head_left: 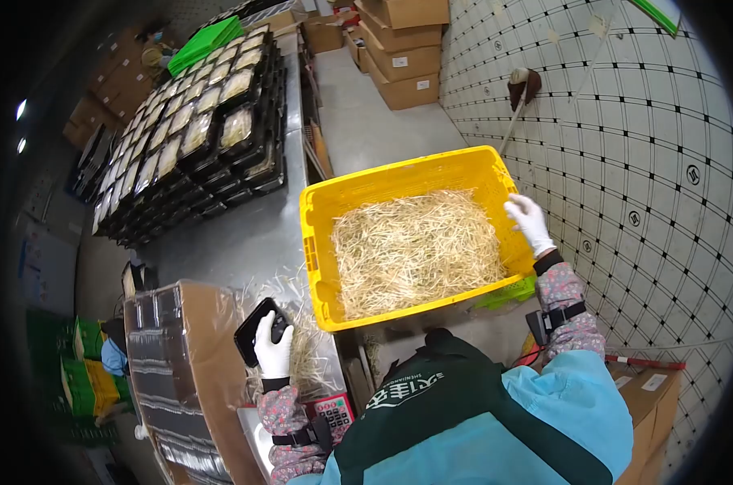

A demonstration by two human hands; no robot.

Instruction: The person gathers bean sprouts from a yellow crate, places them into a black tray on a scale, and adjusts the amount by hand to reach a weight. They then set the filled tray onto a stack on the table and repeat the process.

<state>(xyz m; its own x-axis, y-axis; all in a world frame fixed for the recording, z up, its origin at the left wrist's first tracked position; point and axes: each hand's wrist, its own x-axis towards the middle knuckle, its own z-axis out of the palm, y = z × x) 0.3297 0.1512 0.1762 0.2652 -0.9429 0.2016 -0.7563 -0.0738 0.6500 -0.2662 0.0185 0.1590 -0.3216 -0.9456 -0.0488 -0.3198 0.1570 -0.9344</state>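
My left hand (273,346), in a white glove, grips a small black plastic tray (248,335) over the metal table, beside the open carton. My right hand (530,222), also gloved, is at the right rim of a big yellow bin (308,218). Its fingers look slightly spread, with nothing between them. Inside the bin lies a thick layer of pale, thin, straw-like strands (419,250). More loose strands (306,356) are scattered on the table near the black tray. A scale with a red keypad (334,414) sits by my left forearm, partly hidden under it.
Stacked, filled black trays (197,133) cover the table's far left, with a green crate (205,44) on top. An open carton (205,347) of nested black trays stands at left. Cardboard boxes (407,61) are piled behind. Another person (152,56) is at the far left.
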